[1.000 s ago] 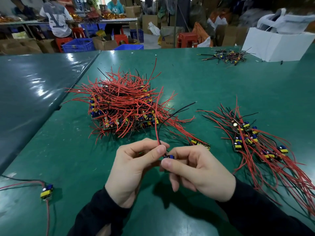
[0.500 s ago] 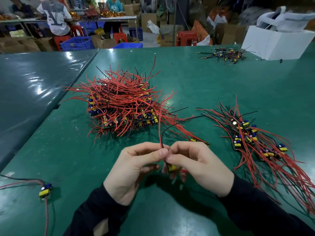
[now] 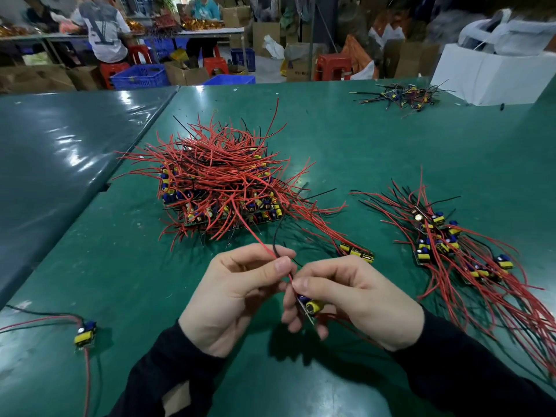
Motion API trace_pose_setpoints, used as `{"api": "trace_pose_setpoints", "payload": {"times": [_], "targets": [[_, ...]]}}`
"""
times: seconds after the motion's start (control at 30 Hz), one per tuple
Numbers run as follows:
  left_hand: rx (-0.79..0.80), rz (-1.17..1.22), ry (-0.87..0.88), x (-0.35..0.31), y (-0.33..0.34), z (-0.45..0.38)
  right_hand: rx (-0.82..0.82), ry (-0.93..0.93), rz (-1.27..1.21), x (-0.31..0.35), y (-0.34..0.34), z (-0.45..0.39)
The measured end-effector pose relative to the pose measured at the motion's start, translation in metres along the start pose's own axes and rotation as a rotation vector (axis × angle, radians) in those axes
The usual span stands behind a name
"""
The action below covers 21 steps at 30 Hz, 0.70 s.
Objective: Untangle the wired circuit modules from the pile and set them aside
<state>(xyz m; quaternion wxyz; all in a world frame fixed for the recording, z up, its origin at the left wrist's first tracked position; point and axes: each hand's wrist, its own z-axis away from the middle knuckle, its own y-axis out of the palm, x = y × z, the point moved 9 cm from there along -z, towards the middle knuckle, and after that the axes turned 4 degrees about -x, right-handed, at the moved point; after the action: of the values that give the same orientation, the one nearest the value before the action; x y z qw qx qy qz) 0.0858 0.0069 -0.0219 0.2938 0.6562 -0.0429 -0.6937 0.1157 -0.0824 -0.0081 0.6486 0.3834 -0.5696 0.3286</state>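
Across the green table a big pile of red-wired circuit boards is sitting at centre, with the sorted bunch lying well apart on the right and a single stray board resting near the left edge. Below the pile, both hands are working close together. The right hand is gripping one small board, fingers closed around it, while the left hand is pinching that board's red wire between thumb and forefinger. A black wire is rising beside it and seems to be passing through the same pinch, though I cannot tell for certain.

The red wire is running up into the heap, so it appears to be caught under other strands. Pulling hard from here is risking two things: dragging the whole heap toward the hands and tightening the knot, or straining the joint where the wire meets the board. Another loose board is lying just beside the hands and could be snagged along.
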Motion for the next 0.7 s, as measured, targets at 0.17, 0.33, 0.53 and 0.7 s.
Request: {"api": "trace_pose_setpoints", "payload": {"times": [0.17,0.33,0.53,0.7], "targets": [[-0.252,-0.272,0.317,-0.019,-0.009,0.005,-0.192,-0.111,0.265,0.001,-0.012,-0.002],[-0.159,-0.091,-0.028,0.006,-0.012,-0.004,-0.191,-0.022,0.186,-0.005,-0.012,-0.004],[0.034,0.309,-0.163,0.005,0.0,0.002,0.056,0.175,-0.326,-0.012,0.009,-0.001],[-0.118,0.152,-0.023,-0.005,-0.008,-0.001,0.064,0.115,-0.21,-0.01,0.009,-0.002]]}}
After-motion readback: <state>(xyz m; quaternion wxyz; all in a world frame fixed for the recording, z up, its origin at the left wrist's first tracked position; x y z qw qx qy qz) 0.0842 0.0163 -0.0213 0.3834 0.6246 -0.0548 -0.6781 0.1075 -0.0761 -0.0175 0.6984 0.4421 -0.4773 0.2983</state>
